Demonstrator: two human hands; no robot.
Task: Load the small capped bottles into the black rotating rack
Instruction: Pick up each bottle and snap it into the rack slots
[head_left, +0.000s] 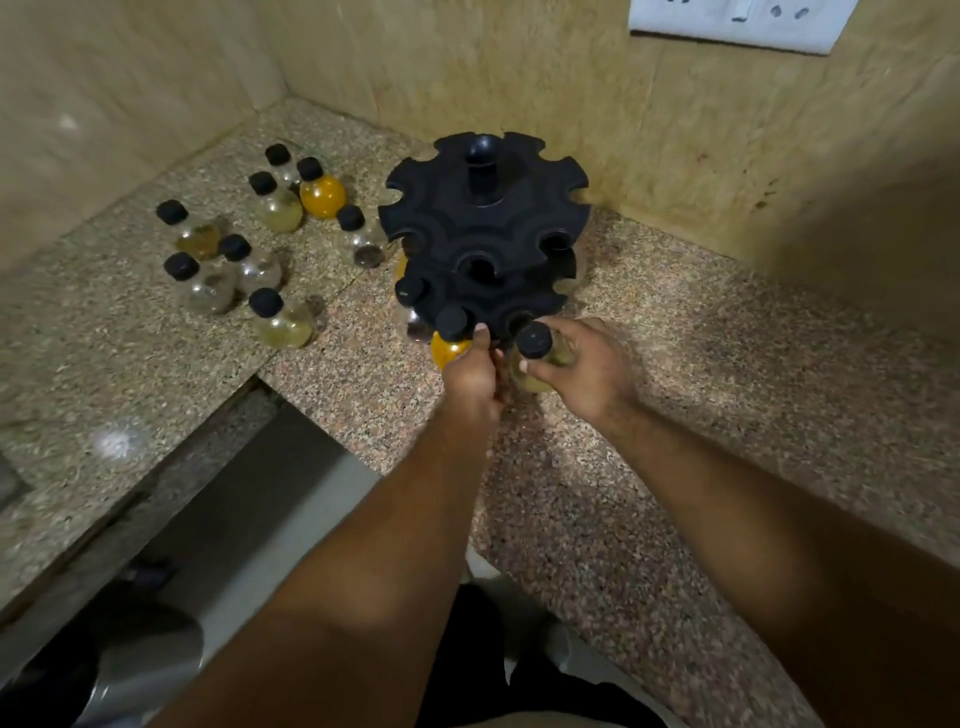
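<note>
Right hand wrapped round pale capped bottle, at lower tier of black rack. Left hand on that tier's edge by orange bottle, can't tell grip tbh. Spare bottles sit left on counter.

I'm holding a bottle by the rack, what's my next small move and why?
Probably slide the bottle in your right hand forward into the empty notch just behind it on the black rack; your left hand seems to hold that tier steady.
</note>
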